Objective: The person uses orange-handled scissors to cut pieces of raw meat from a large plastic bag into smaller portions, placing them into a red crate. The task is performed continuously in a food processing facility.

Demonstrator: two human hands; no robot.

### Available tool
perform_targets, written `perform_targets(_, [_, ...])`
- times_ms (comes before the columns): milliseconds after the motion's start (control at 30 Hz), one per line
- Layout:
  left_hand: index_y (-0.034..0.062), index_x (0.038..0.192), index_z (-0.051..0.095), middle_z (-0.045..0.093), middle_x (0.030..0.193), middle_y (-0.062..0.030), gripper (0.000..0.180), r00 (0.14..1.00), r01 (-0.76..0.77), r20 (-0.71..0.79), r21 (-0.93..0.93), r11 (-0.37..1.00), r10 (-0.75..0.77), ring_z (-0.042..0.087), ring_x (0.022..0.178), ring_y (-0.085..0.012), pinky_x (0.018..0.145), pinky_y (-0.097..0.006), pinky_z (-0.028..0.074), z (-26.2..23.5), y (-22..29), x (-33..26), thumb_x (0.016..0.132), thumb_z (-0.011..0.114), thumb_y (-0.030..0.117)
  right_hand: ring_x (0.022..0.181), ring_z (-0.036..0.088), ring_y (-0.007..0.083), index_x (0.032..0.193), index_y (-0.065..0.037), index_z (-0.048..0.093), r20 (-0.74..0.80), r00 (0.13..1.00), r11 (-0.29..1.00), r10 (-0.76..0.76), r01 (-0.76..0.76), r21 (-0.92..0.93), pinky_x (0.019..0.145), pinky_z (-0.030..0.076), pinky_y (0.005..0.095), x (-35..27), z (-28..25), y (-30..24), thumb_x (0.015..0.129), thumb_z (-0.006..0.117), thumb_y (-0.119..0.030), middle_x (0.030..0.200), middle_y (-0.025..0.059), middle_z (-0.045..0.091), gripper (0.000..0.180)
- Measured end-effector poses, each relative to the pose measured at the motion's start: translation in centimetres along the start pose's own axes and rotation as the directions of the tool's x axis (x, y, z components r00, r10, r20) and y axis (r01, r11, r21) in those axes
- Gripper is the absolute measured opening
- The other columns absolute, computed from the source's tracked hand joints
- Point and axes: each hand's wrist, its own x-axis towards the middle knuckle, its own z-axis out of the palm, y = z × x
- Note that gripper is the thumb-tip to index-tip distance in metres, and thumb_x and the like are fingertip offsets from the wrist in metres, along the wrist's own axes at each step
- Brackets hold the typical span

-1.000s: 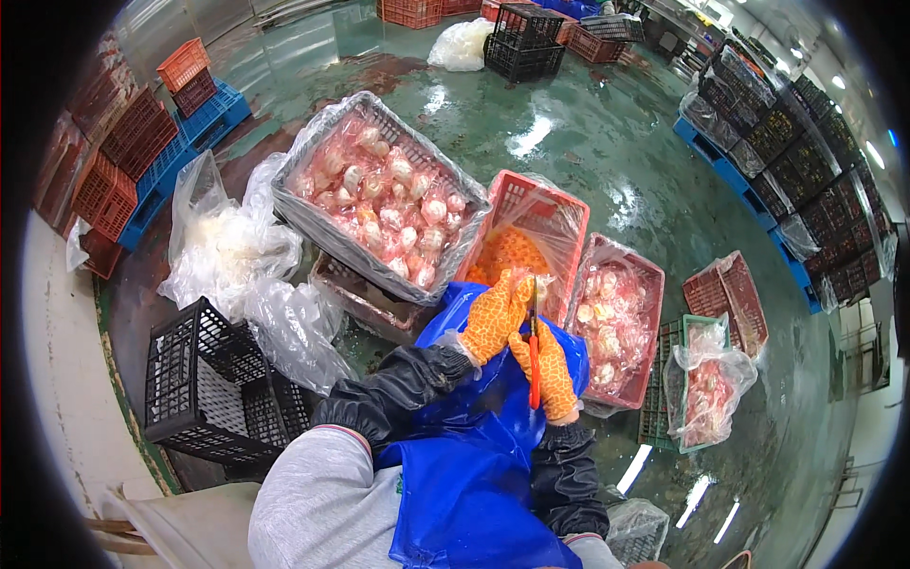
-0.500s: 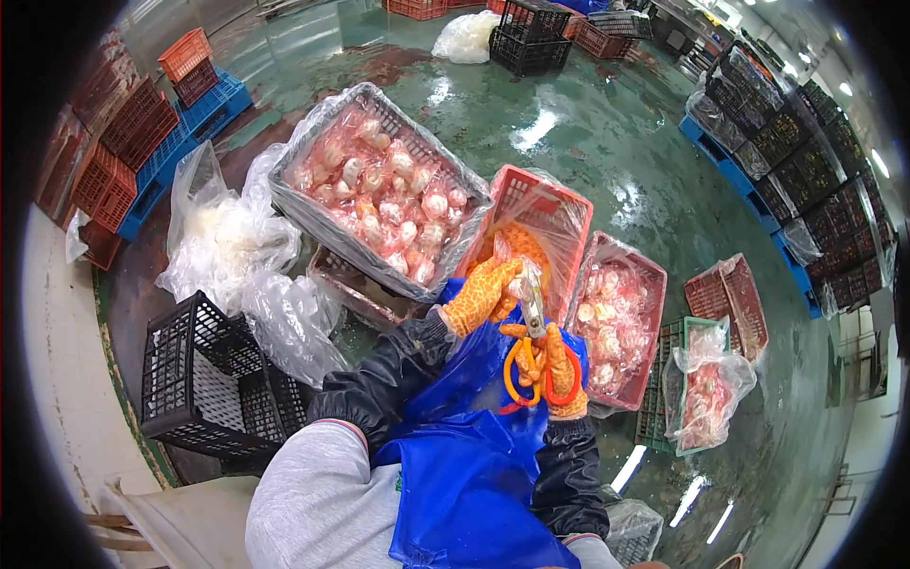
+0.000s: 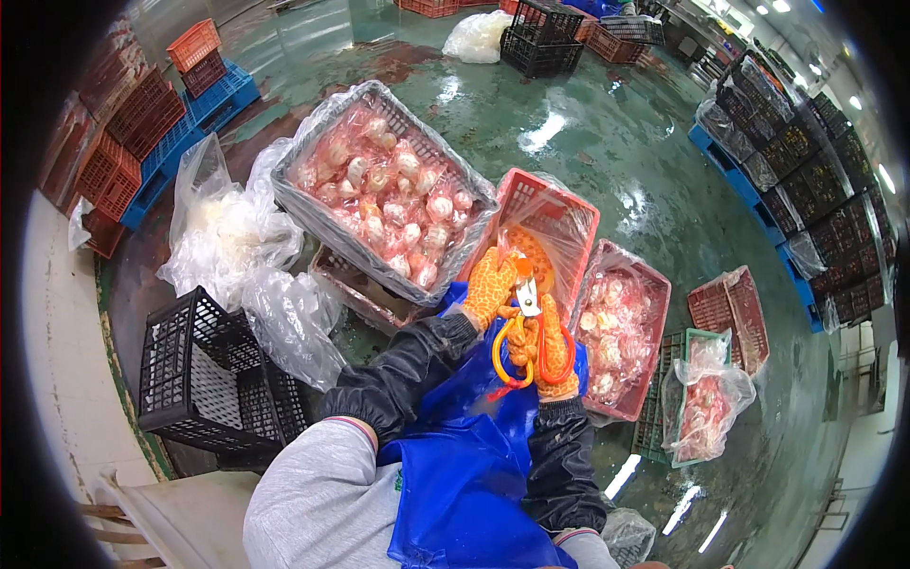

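Hard to make out between the gloves: whatever small piece sits at the blade tips, hidden behind orange fingers. Left hand (image 3: 490, 287) curled shut on something unseen, just above the scissors (image 3: 524, 332). Right hand (image 3: 555, 346) closed through the orange and yellow loops, blades pointing up, over the blue apron (image 3: 474, 455) and in front of the tilted red crate (image 3: 550, 223). Faces and lower legs cut off by the frame edge. Contents of the bagged grey crate (image 3: 379, 190) blurred under plastic, pale pink lumps only. Compared with half a second ago: scissors raised slightly and more upright, left hand closer to the blades; crates unmoved.
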Motion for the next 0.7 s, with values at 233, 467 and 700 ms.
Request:
perform_targets(233, [0.0028, 0.092, 0.052, 0.058, 0.078, -0.0076, 0.024, 0.999, 0.001, -0.045, 0.402, 0.916, 0.019, 0.056, 0.068, -0.0149, 0.057, -0.031, 0.045, 0.4, 1.2, 0.5, 0.085, 0.056, 0.025, 0.044, 0.045, 0.0116, 0.102, 0.005, 0.055, -0.165, 0.985, 0.969, -0.047, 0.005, -0.246, 0.038, 0.04, 0.0222, 1.0, -0.5, -0.9, 0.087, 0.038, -0.057, 0.062, 0.0056, 0.052, 0.067])
perform_targets(467, [0.0025, 0.101, 0.051, 0.057, 0.086, -0.0043, 0.034, 0.981, -0.057, 0.184, -0.035, 0.998, 0.063, 0.054, 0.076, -0.0137, 0.065, -0.027, 0.045, -1.6, -6.8, 3.2, 0.086, 0.057, 0.032, 0.046, 0.049, 0.0088, 0.1, -0.003, 0.056, -0.302, 0.937, 0.859, -0.173, -0.007, -0.513, 0.04, 0.042, 0.0191, -0.5, 0.7, -0.7, 0.089, 0.042, -0.051, 0.065, 0.003, 0.055, 0.051])
perform_targets(700, [-0.0022, 0.111, 0.048, 0.055, 0.1, -0.0246, 0.058, 0.957, -0.259, 0.085, 0.681, 0.685, 0.278, 0.053, 0.095, -0.0367, 0.081, -0.044, 0.042, -3.9, -0.1, 0.9, 0.075, 0.064, 0.04, 0.067, 0.053, 0.0136, 0.122, -0.001, 0.046, -0.436, 0.63, 0.716, -0.643, 0.697, -0.048, 0.064, 0.047, 0.026, -4.0, -4.4, 1.9, 0.088, 0.052, -0.022, 0.082, 0.0071, 0.056, 0.04])
